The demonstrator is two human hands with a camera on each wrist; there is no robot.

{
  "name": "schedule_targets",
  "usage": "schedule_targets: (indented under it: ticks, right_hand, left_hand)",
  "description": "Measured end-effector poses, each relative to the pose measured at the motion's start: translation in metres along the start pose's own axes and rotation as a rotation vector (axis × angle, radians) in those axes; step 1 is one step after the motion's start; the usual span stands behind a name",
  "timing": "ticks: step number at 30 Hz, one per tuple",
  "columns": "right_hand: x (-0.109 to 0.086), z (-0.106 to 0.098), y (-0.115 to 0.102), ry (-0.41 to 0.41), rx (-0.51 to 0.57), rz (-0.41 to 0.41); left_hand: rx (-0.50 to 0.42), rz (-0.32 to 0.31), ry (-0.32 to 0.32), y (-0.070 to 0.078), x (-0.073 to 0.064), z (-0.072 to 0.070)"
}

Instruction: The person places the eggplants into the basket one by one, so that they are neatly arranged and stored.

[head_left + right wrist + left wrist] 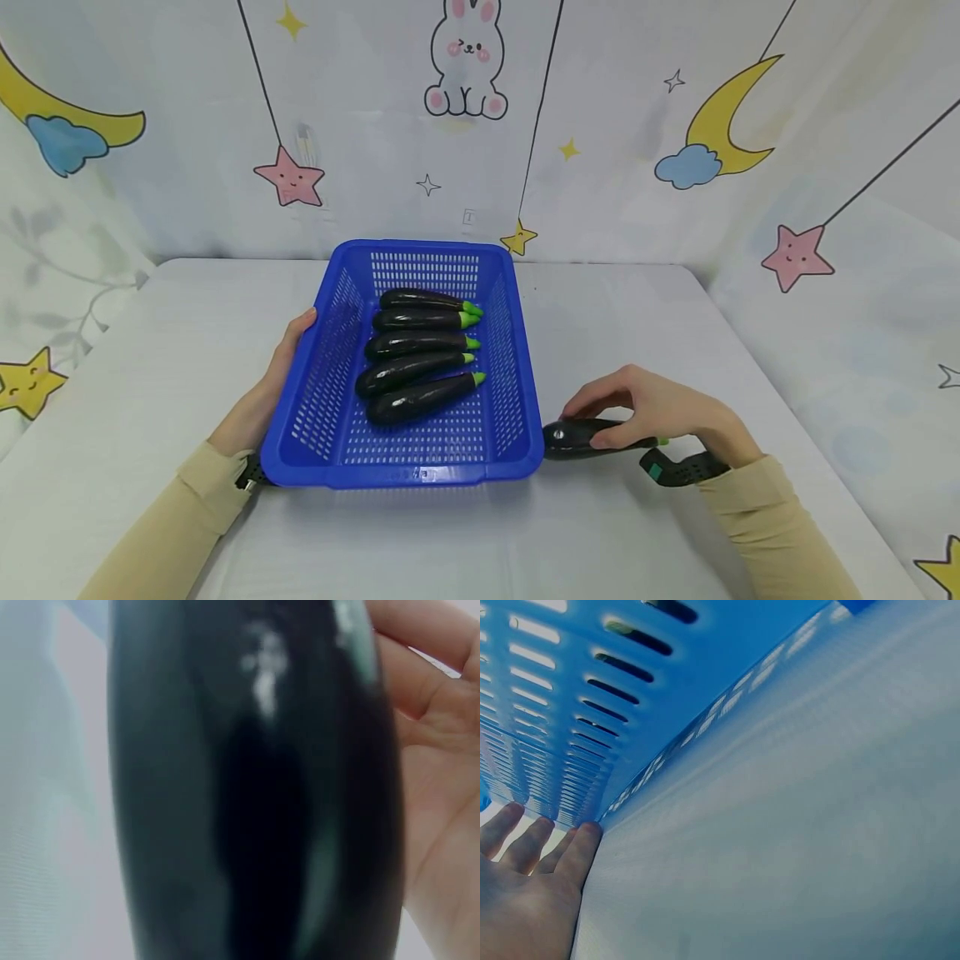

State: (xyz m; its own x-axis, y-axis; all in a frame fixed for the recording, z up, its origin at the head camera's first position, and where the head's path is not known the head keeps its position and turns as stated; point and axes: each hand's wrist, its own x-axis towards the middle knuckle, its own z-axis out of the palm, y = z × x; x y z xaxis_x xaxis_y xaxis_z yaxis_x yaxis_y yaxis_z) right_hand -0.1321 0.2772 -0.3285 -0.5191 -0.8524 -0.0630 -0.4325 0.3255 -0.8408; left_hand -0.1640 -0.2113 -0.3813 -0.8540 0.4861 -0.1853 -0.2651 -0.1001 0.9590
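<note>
A blue plastic basket stands on the table with several dark eggplants lying side by side in it, green stem ends to the right. My left hand lies along the basket's left side; in the left wrist view its extended fingers touch the slotted wall. Just right of the basket, my right hand holds another eggplant from above, thumb on the near side and fingers on the far side. This eggplant's rounded end is right at the basket's rim, and its glossy body fills most of the right wrist view.
The white-covered table reaches back to a patterned cloth backdrop with moons, stars and a rabbit. More printed cloth hangs at both sides. A dark strap circles the right wrist.
</note>
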Motion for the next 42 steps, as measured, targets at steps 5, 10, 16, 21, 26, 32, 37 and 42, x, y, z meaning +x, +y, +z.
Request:
schedule_targets:
  ticks: [5,10,16,21,26,32,37,42]
  right_hand:
    - [-0.002,-0.001,-0.005,0.012,0.003,-0.025]
    - [-0.002,-0.002,-0.008,0.033,0.011,-0.020]
    - [-0.002,-0.003,-0.011,0.063,0.012,-0.007]
    - [-0.003,-0.004,-0.014,0.070,0.010,-0.030]
    - [-0.005,-0.006,-0.015,0.065,0.014,-0.064]
    - [-0.008,-0.007,-0.022,0.078,0.023,-0.038]
    - [-0.010,-0.009,-0.023,0.092,0.028,-0.072]
    - [-0.010,-0.009,-0.022,0.107,0.019,-0.139]
  left_hand:
    - [-0.006,-0.020,0.005,0.001,-0.001,0.001]
    - [-0.004,-0.037,0.004,0.001,-0.002,0.001]
    - [-0.003,-0.034,0.001,0.001,-0.001,0.001]
    - [0.002,-0.031,0.005,0.002,-0.001,0.001]
    - [-0.001,-0.044,0.000,0.002,-0.001,0.002]
    - [0.004,-0.045,0.009,0.002,-0.001,0.002]
    - [0.012,-0.038,0.007,0.001,-0.001,0.002]
    - [0.007,-0.049,-0.003,0.001,-0.001,0.002]
